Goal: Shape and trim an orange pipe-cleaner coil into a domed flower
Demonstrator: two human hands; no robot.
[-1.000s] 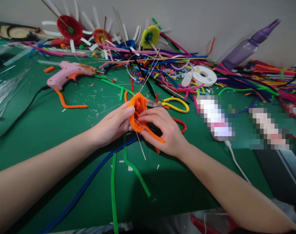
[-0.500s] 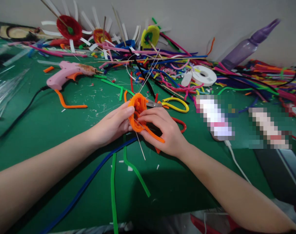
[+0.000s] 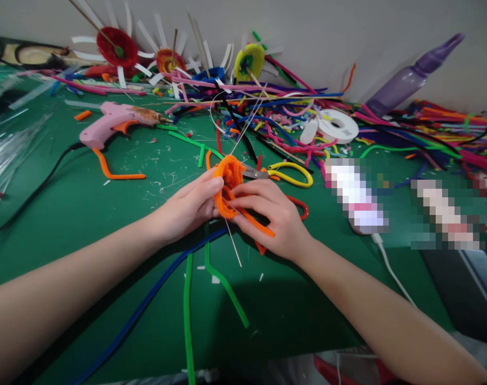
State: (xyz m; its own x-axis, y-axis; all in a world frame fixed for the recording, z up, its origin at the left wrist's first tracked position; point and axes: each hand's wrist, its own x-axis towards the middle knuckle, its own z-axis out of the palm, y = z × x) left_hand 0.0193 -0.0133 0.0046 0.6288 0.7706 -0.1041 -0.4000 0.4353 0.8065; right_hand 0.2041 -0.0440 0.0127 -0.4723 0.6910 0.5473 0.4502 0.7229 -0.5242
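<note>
My left hand is closed on the left side of an orange pipe-cleaner cup, coiled round with its hollow facing me. The thumb presses on the rim. At the cup's right side, my right hand pinches the orange pipe cleaner, and its loose end sticks out across the palm. Thin stiff wires poke out above and below the cup; where they cross inside is hidden. Just behind my right hand lie scissors with one yellow and one red handle.
A pink glue gun lies at left with its cord. Green pipe cleaners and a blue one lie in front. Behind are a tangle of pipe cleaners, coloured cups on sticks, a white spool and a purple bottle.
The whole view has shifted very slightly right and down. Both hands keep their hold on the orange cup, with only a tiny movement of the right fingers.
</note>
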